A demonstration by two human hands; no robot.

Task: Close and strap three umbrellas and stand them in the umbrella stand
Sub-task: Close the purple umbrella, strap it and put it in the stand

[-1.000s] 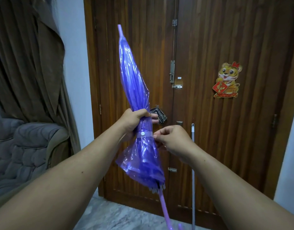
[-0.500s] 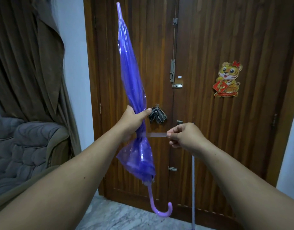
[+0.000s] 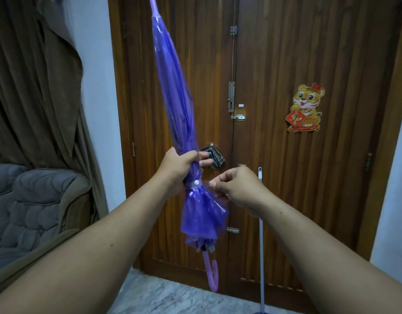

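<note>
Translucent purple plastic umbrella (image 3: 176, 105) upright at centre, tip at 12 o'clock. Left hand (image 3: 179, 168) grip clenched round canopy; right hand (image 3: 237, 185) pinches strap end. Risk: unsnapped strap (image 3: 195, 183) slips, folds splay.

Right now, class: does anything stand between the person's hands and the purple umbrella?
Nothing visible does. The left hand grips the purple umbrella directly, and the right hand pinches at its strap beside the canopy.

Both forearms bare, no sleeves visible; left hand (image 3: 177, 168), right hand (image 3: 238, 189) ungloved, no rings showing.
</note>
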